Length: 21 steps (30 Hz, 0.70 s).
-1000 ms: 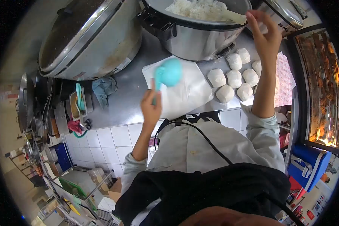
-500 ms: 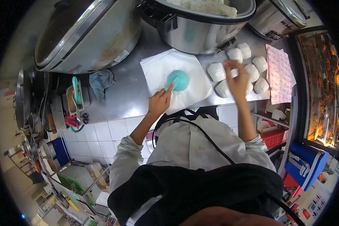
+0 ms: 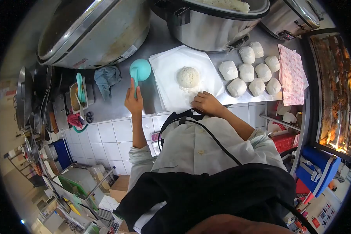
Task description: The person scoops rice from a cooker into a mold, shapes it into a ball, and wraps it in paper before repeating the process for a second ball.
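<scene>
Turquoise scoop (image 3: 142, 70), left hand (image 3: 134, 103) curled round handle (image 3: 135, 76)

I can read no whole word. On the steel cooker (image 3: 277, 18) at the far right, I make out a capital M in the dark lettering (image 3: 299, 25). The red print on my right-hand pink sheet (image 3: 292, 76) and the far-left vessel's white label (image 3: 129, 51) are too small.

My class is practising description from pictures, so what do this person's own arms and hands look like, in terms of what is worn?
The left hand and right hand are ungloved. The left sleeve and right sleeve are pale grey, creased, and stop well short of the hands.
</scene>
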### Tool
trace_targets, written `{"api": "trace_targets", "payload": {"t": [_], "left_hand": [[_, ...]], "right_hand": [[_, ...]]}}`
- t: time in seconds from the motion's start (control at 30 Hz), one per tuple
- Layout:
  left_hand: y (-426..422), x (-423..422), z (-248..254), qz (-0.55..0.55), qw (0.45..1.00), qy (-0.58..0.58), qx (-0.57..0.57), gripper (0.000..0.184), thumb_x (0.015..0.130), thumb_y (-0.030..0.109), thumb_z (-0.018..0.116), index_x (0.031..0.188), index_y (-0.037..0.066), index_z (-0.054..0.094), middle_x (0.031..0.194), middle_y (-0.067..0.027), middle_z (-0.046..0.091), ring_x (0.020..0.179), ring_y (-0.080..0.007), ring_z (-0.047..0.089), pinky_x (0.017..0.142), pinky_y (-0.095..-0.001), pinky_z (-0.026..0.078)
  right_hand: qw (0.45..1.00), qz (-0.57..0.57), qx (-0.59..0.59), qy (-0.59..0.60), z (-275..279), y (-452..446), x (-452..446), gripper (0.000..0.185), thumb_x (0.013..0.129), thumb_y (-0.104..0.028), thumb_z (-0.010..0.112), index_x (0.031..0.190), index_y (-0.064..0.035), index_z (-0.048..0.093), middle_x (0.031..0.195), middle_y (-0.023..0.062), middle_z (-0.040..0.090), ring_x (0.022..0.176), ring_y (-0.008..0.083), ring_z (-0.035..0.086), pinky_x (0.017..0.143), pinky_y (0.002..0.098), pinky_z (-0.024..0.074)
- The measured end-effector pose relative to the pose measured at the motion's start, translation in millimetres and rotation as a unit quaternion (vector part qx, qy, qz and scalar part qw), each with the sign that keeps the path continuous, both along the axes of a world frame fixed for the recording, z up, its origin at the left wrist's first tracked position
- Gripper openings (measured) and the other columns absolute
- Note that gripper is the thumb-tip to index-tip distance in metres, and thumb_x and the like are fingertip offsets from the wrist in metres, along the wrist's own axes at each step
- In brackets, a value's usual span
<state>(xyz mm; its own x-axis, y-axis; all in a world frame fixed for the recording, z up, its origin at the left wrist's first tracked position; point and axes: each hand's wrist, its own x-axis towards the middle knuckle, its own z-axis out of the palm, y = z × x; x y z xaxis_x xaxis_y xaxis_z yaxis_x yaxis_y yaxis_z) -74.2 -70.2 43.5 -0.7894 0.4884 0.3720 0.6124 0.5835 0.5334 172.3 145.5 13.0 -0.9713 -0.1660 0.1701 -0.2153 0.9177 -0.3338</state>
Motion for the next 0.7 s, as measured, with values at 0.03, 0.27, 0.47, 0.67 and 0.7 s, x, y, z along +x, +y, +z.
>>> {"api": "trace_targets", "payload": {"t": [0.03,0.27,0.47,0.67,0.7], "left_hand": [[-3.4,-6.4,-4.3,0.019,0.999,0.028,-0.042,0.042,0.089,0.021,0.053,0.131,0.020,0.047,0.085,-0.0090,0.063,0.069,-0.0229,0.059,0.062,-0.0335,0.048],[-12.8,-26.1,-25.8,0.099,0.969,0.199,-0.110,0.046,0.083,0.020,0.059,0.128,0.020,0.050,0.105,-0.0071,0.058,0.090,-0.0281,0.055,0.073,-0.0392,0.047],[5.4,30.1,-3.3,-0.171,0.978,0.103,-0.060,0.042,0.076,0.024,0.067,0.117,0.019,0.058,0.114,-0.0057,0.054,0.105,-0.0287,0.048,0.091,-0.0452,0.034],[14.7,61.9,-7.9,-0.426,0.901,0.000,-0.084,0.038,0.068,0.026,0.073,0.103,0.017,0.062,0.112,-0.0024,0.053,0.104,-0.0239,0.049,0.093,-0.0427,0.034],[14.7,62.8,-11.1,-0.437,0.894,0.003,-0.095,0.033,0.068,0.025,0.073,0.099,0.016,0.063,0.108,-0.0018,0.055,0.102,-0.0229,0.049,0.093,-0.0424,0.034]], "right_hand": [[1.000,0.000,-0.001,-0.001,-0.3,1.2,-1.0,0.023,0.071,-0.026,0.064,0.089,-0.0124,0.060,0.086,0.0021,0.052,0.087,0.0179,0.053,0.072,0.0318,0.0457],[0.999,0.003,-0.001,0.047,7.9,-2.2,-4.3,0.026,0.073,-0.025,0.064,0.094,-0.0098,0.063,0.083,-0.0024,0.054,0.082,0.0153,0.052,0.068,0.0291,0.0449],[0.998,0.000,-0.035,0.058,5.4,-5.1,-3.6,0.033,0.068,-0.028,0.067,0.095,-0.0110,0.060,0.085,-0.0008,0.053,0.085,0.0158,0.051,0.069,0.0299,0.0447],[0.995,0.003,0.031,0.099,-3.8,-10.4,-1.8,0.028,0.069,-0.027,0.067,0.093,-0.0117,0.062,0.084,-0.0020,0.052,0.084,0.0149,0.051,0.069,0.0290,0.0441],[0.994,-0.001,0.043,0.105,-3.8,-11.1,-1.5,0.027,0.069,-0.026,0.066,0.092,-0.0117,0.063,0.083,-0.0022,0.052,0.083,0.0147,0.051,0.068,0.0287,0.0440]]}}
